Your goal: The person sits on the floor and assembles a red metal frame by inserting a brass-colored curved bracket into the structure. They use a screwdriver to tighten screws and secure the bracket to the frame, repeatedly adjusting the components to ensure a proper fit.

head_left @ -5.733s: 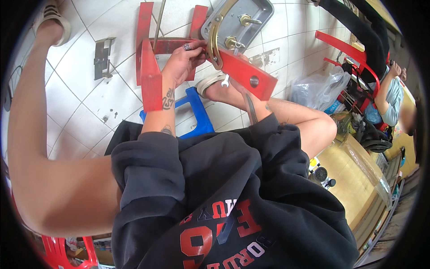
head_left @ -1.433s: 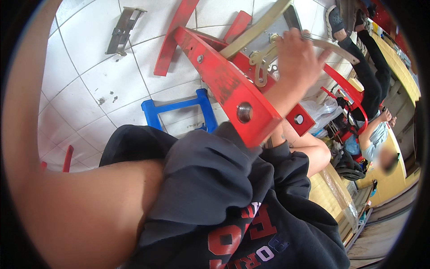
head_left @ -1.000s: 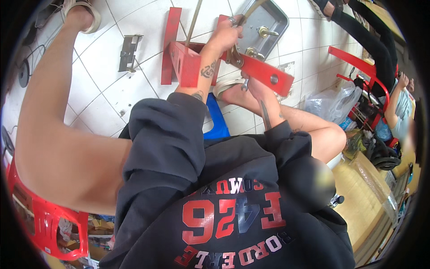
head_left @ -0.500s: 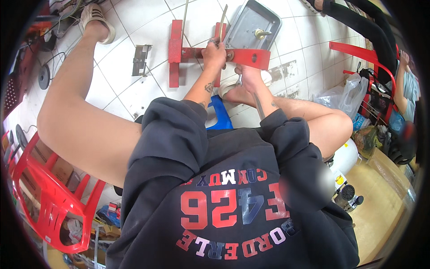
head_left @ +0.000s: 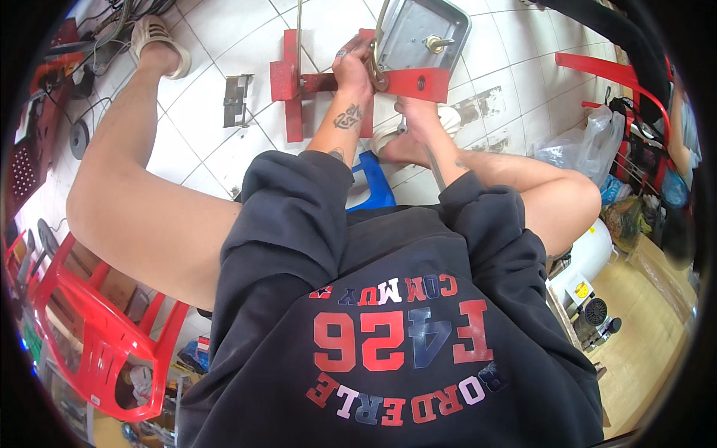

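Note:
A red metal frame (head_left: 328,81) lies on the tiled floor in front of me, with a long bar across it. My left hand (head_left: 352,73) is closed at this bar, its fingers by a curved metal rod (head_left: 378,56); what they grip is hidden. Just below the bar's right end, my right hand (head_left: 420,118) is closed round a wrench (head_left: 403,125), of which only a small part shows. A round hole (head_left: 420,83) is visible in that end. Behind it sits a grey metal tray (head_left: 418,22) holding a brass-coloured fitting (head_left: 438,44) with a stem.
Left of the frame lies a small metal bracket (head_left: 237,100). A blue plastic stool (head_left: 376,183) is under me. Red plastic chairs stand at left (head_left: 104,336) and right (head_left: 609,75). Near the right chair are plastic bags (head_left: 597,145) and a person's arm (head_left: 678,134).
My left hand has shifted slightly away, and the curved rod now stands at another angle beside it. My right hand has moved up closer to the red bar, hiding more of the wrench.

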`<state>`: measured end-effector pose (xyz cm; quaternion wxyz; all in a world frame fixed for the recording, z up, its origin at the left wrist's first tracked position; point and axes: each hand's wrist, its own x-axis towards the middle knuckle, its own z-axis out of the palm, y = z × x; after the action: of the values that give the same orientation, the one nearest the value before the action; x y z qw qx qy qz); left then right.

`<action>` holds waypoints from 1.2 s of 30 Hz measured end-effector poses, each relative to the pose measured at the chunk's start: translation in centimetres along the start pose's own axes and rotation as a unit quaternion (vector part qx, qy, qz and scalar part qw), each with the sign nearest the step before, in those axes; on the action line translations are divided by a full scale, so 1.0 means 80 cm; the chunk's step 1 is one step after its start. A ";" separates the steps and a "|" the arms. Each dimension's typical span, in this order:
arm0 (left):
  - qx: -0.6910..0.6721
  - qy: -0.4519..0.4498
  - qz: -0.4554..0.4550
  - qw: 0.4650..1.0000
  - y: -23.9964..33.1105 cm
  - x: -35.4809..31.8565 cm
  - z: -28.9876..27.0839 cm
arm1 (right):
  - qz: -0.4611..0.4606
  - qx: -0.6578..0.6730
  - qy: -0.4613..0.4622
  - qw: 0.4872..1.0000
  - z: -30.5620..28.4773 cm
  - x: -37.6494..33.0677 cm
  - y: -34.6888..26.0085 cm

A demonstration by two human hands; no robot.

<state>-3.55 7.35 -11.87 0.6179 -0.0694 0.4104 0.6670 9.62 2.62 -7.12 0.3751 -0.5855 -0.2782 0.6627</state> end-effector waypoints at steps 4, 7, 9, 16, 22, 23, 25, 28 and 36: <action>-0.041 -0.011 -0.010 0.999 0.004 0.001 -0.002 | 0.003 -0.010 -0.016 1.000 -0.001 0.004 0.001; 0.003 -0.033 -0.010 0.999 -0.008 0.004 -0.030 | 0.001 0.022 -0.030 0.999 -0.007 0.003 0.007; 0.079 -0.046 -0.014 0.996 -0.015 0.008 -0.051 | 0.020 0.019 -0.022 0.999 0.003 0.002 0.004; 0.155 -0.048 -0.021 0.986 0.003 0.000 -0.036 | 0.044 -0.034 -0.035 0.998 -0.006 0.002 0.001; -0.021 -0.073 -0.015 0.997 -0.001 0.021 -0.054 | 0.047 -0.081 0.005 0.996 0.024 -0.001 -0.012; -0.069 -0.079 -0.034 0.994 -0.001 0.017 -0.056 | 0.051 -0.078 0.007 0.996 0.023 0.000 -0.013; -0.119 -0.063 -0.073 0.988 -0.006 0.013 -0.055 | 0.052 -0.075 0.040 0.995 0.031 -0.002 -0.013; -0.117 -0.082 -0.109 0.984 -0.007 0.013 -0.047 | 0.031 -0.061 0.097 0.993 0.043 -0.011 -0.007; 0.160 -0.035 -0.048 0.985 -0.014 0.037 -0.055 | -0.099 -0.071 0.101 0.987 0.073 -0.016 0.009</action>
<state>-5.06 6.73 -16.98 0.6662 0.0341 0.4864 0.5643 3.79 1.56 -6.07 0.4227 -0.6440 -0.3421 0.5380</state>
